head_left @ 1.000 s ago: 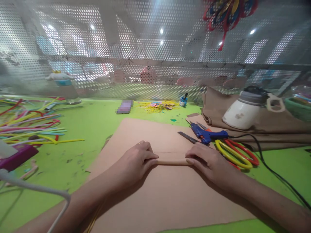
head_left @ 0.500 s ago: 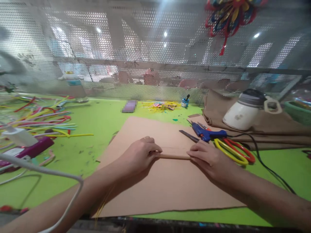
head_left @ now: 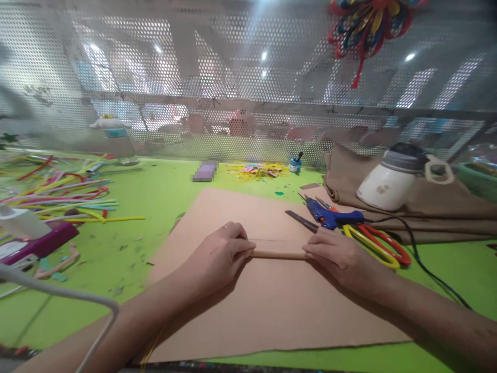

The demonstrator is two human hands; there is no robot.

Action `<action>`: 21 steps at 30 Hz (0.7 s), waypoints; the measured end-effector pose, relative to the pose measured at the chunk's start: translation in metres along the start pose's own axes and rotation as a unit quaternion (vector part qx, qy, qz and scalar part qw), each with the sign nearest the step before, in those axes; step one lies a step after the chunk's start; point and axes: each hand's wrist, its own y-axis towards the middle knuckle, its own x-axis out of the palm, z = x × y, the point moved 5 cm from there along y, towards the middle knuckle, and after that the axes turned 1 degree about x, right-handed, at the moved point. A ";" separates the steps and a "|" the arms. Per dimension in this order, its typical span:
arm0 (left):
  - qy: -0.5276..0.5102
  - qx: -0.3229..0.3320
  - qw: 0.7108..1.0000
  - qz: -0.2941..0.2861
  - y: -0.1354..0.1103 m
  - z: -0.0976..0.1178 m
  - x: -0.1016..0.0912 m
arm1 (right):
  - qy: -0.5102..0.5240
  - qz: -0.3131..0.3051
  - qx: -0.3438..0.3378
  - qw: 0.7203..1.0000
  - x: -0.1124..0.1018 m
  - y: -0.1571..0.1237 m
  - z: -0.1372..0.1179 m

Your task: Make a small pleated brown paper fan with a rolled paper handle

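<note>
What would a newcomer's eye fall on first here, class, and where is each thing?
Probably the left hand and right hand at the centre, pinching a thin tan roll above a cardboard sheet. Next, the blue glue gun just beyond the right hand, and the bright coloured strands spread across the table's left side. A hanging ornament fills the upper right.
</note>
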 end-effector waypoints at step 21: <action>0.204 0.042 0.971 -0.113 0.000 0.024 0.006 | -0.021 -0.012 -0.007 1.000 0.008 0.005 -0.019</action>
